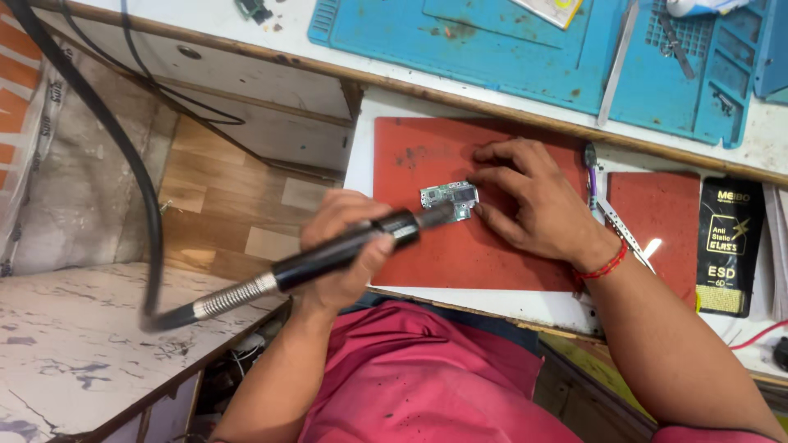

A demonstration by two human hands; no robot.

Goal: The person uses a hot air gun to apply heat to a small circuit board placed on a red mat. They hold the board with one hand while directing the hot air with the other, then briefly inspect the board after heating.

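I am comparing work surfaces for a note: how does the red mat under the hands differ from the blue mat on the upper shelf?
The red mat is plain and flat; the blue mat has moulded compartments and ridges. The red mat carries a small circuit board pinned by the right hand; the blue mat carries metal tools. Both are stained.

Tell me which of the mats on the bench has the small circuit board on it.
The larger red mat, under both hands, carries the green circuit board. The smaller red mat to its right and the blue mat behind do not.
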